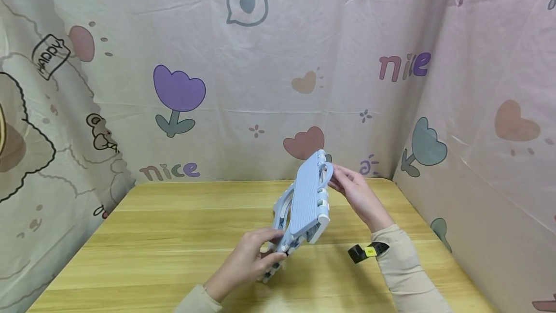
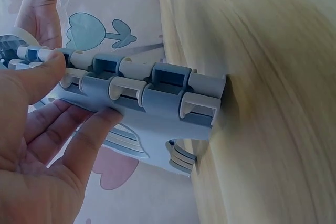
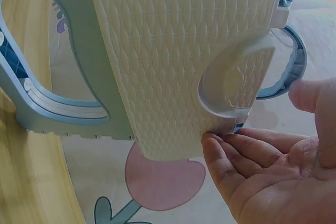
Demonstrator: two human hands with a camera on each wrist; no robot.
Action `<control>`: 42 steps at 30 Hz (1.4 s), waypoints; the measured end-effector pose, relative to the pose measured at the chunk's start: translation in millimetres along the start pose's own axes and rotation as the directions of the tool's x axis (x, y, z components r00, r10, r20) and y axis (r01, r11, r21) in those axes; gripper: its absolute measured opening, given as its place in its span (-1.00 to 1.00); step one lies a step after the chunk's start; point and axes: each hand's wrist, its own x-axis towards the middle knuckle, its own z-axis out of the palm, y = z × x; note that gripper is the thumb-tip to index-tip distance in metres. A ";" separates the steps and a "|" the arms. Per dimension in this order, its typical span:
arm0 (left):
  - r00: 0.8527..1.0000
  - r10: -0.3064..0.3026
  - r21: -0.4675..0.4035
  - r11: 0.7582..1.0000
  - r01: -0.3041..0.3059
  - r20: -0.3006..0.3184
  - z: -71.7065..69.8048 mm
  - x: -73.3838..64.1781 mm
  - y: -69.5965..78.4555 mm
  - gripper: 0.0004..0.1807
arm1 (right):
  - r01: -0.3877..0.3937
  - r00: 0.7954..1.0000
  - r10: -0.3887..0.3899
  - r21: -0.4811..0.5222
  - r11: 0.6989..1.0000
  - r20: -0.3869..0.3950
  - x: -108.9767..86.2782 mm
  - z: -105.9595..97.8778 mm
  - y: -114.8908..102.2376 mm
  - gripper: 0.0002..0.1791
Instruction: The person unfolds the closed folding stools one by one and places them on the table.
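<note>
A light blue and white plastic folding stool (image 1: 306, 194) stands tilted and partly folded above the wooden table, its lower end down by the tabletop. My left hand (image 1: 249, 257) grips its lower left part, thumb on the hinged edge (image 2: 149, 85) and fingers on the panel beneath. At the upper right, my right hand (image 1: 354, 192) is beside the blue loop handle (image 1: 326, 175). In the right wrist view its fingertips touch the edge of the white woven-textured panel (image 3: 163, 61), and the thumb is by the handle, well apart from the fingers.
The wooden table (image 1: 173, 226) runs back to a patterned cloth backdrop (image 1: 260, 62), which also encloses both sides. A black strap with a yellow label (image 1: 369, 251) sticks out from the right wrist.
</note>
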 end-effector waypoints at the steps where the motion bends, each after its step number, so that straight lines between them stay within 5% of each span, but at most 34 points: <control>1: 1.000 -0.008 -0.016 1.000 0.008 0.003 0.3 -0.1 0.2 -0.58 | 0.001 1.000 -0.001 -0.006 1.000 0.001 0.3 0.7 -0.1 -0.37; 26: 0.997 -0.079 -0.140 0.987 0.079 0.009 12.9 4.7 6.1 -0.59 | 0.061 0.996 -0.055 -0.087 0.994 0.069 0.8 16.6 -7.3 -0.28; 42: 0.997 -0.055 -0.110 0.993 0.050 -0.049 24.1 8.7 3.7 -0.57 | 0.075 0.993 -0.068 -0.072 0.995 0.099 -3.2 31.6 -8.0 -0.32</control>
